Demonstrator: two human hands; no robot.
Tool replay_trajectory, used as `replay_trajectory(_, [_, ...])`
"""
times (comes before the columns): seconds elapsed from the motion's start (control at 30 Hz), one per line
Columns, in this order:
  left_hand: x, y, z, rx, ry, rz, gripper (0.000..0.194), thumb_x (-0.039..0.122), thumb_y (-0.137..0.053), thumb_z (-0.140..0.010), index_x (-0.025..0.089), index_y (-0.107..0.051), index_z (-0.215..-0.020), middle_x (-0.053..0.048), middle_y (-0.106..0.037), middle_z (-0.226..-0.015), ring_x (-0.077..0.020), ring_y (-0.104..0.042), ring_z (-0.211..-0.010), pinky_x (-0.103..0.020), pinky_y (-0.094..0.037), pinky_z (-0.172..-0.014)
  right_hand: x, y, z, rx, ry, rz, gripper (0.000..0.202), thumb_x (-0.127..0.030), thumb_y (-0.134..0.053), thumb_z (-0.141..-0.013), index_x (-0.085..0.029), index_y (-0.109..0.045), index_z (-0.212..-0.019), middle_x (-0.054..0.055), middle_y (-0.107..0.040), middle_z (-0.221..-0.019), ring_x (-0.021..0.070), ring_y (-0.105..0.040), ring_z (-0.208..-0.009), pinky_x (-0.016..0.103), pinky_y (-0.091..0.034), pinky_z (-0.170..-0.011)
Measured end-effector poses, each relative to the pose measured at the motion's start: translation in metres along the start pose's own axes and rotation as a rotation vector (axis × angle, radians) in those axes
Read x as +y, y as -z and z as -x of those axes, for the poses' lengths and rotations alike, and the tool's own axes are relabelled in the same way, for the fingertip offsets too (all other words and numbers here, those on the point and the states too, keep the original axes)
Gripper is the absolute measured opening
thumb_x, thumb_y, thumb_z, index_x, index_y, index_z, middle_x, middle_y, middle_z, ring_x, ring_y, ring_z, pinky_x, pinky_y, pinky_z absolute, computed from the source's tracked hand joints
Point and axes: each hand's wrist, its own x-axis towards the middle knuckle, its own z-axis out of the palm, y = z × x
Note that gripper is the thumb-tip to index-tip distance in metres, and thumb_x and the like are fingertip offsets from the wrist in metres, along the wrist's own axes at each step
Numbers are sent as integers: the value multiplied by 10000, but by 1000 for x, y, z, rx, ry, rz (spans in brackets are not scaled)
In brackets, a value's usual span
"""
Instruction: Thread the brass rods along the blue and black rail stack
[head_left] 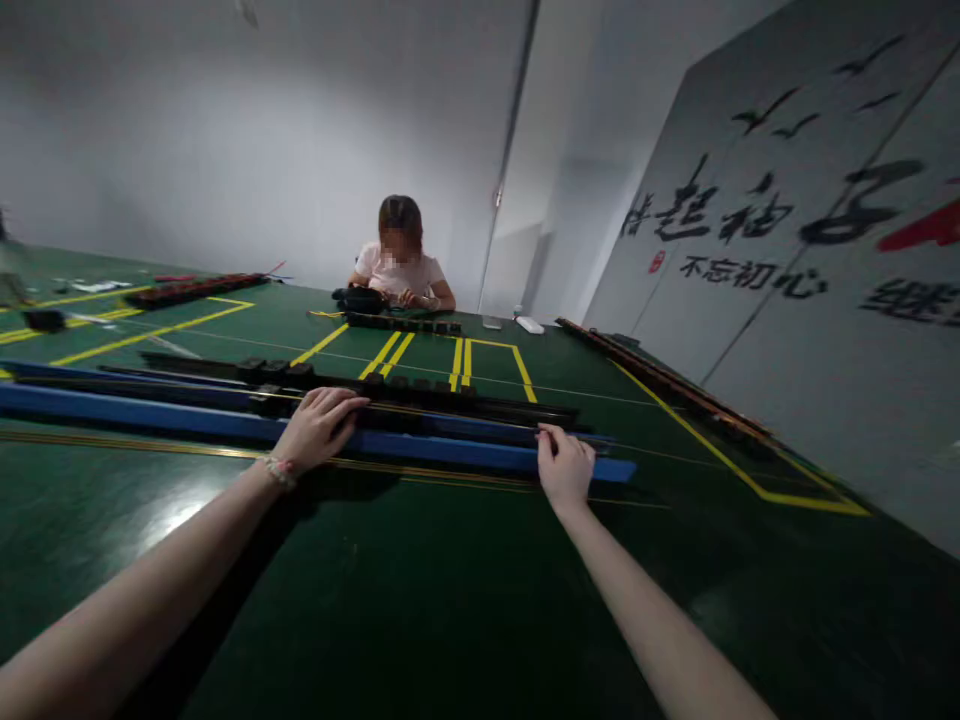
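Observation:
My left hand (316, 428) reaches over a long blue bar (465, 452), its fingers curled and closed on a thin brass-coloured rod (420, 408). The rod runs rightward to my right hand (568, 468), where thumb and fingers pinch together near its end. Just beyond, a long black rail (510, 408) with several small black blocks (420, 386) on it lies roughly parallel to the blue bar. On the near side of the bar, several more thin brass-coloured rods (187, 447) rest on the green table (420, 600). My fingertips are partly hidden.
Across the table a person (397, 265) handles something beside a black bundle (358, 300). Long assemblies lie at the right edge (675, 385) and far left (195, 290). Yellow tape (525, 375) marks the tabletop. A white object (529, 325) sits at the far edge.

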Motion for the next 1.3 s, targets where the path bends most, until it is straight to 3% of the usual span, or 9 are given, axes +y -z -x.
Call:
replay_trajectory(0.17, [-3, 2, 2, -15, 45, 32, 308, 212, -453, -880, 201, -575, -1163, -77, -608, -1113, -201, -556, -1048, -360, -441, -921, 0, 0, 0, 7, 114, -14, 316, -291, -401, -901, -179, -671, -1021, 71, -715, -952, 206, -609, -918, 360, -353, -898])
replay_trajectory(0.33, [-12, 6, 8, 55, 113, 9, 219, 253, -500, -873, 200, -606, -1057, -68, -610, -1083, -195, -565, -1012, -343, -449, -906, -7, 4, 3, -140, 315, -52, 362, -282, -368, -932, -164, -597, -1185, 84, -683, -1075, 207, -591, -1012, 376, -403, -913])
replay_trajectory(0.53, [-19, 11, 12, 59, 140, 17, 202, 313, -518, -876, 189, -608, -1008, -61, -625, -1020, -177, -587, -953, -316, -453, -865, -14, 7, 4, -279, 387, -45, 445, -335, -326, -961, -146, -491, -1328, 103, -631, -1205, 227, -556, -1114, 397, -436, -925])
replay_trajectory(0.73, [-22, 16, 13, 26, 167, -11, 222, 322, -471, -891, 206, -619, -1007, -54, -642, -1025, -182, -591, -972, -334, -431, -894, -16, 8, 4, -229, 356, -53, 408, -326, -336, -959, -165, -546, -1268, 87, -661, -1156, 205, -594, -1057, 373, -424, -922])
replay_trajectory(0.93, [-24, 15, 15, 28, 178, 10, 250, 297, -441, -896, 210, -622, -1045, -60, -636, -1029, -188, -592, -963, -335, -439, -865, -8, 9, 1, -75, 85, 5, 321, -291, -392, -924, -181, -657, -1067, 63, -718, -883, 200, -636, -874, 372, -386, -886])
replay_trajectory(1.3, [-23, 18, 23, -30, 169, 33, 313, 312, -410, -906, 275, -531, -1192, -68, -602, -1126, -239, -570, -1035, -417, -429, -898, -8, 10, 1, -68, 86, -65, 282, -274, -391, -920, -183, -619, -1060, 69, -697, -1020, 202, -624, -980, 388, -402, -912])
